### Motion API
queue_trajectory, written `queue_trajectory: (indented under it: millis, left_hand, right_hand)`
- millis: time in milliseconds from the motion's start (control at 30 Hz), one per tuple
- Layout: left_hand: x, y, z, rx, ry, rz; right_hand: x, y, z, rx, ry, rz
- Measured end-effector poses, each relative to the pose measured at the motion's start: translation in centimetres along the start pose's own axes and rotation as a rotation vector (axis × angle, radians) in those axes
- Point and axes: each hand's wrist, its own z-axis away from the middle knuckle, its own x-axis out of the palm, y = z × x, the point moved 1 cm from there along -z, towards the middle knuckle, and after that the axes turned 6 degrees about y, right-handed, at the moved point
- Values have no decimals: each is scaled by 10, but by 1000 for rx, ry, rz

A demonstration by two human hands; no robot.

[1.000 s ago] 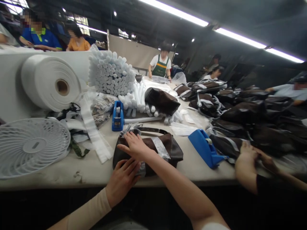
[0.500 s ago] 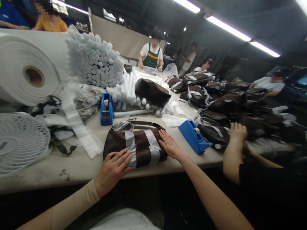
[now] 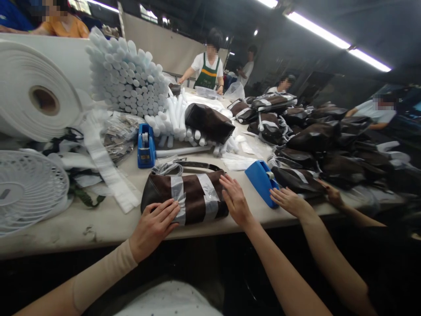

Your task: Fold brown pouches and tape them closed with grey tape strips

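A dark brown handbag lies on its side at the table's front edge, two pale strips wrapped around its body. My left hand rests on its left front with the fingers stretched out, touching the left strip. At the bag's right end is my right hand, its fingers extended against the side. The bag's strap and a clear plastic-wrapped piece lie along its back. A blue tape dispenser stands to the right, with a co-worker's hand at its front end.
Behind the bag stands another blue tape dispenser. White foam rods are stacked beyond it, near a large white roll. A white fan sits at left. Brown bags pile up at right, where a co-worker's other hand works.
The co-worker's hand has come down and left to the right-hand tape dispenser. My right hand has tilted more upright at the bag's end. My left hand stays on the bag.
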Motion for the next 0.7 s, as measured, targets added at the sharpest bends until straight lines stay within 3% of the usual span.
queue_trajectory:
  millis: [133, 200, 300, 367, 433, 500, 600, 700]
  left_hand:
    - [2, 0, 1, -8, 21, -6]
    - [3, 0, 2, -7, 27, -7]
    - [7, -2, 3, -8, 18, -21]
    - [11, -5, 3, -7, 6, -41]
    - [16, -8, 2, -10, 6, -59]
    - [23, -11, 1, -23, 31, -67]
    - [32, -14, -1, -48, 78, -55]
    - [36, -14, -2, -58, 119, -37]
  right_hand:
    - [-3, -33, 14, -177, -132, 25]
    - [-8, -46, 4, -127, -64, -54]
    - [-1, -70, -41, 87, 118, -365]
    - [26, -91, -83, 299, 22, -695]
    - [68, -109, -124, 566, -205, -994]
    - [113, -119, -159, 826, -289, -1087]
    - [164, -118, -198, 928, -228, -1027]
    - [189, -113, -223, 960, -205, -936]
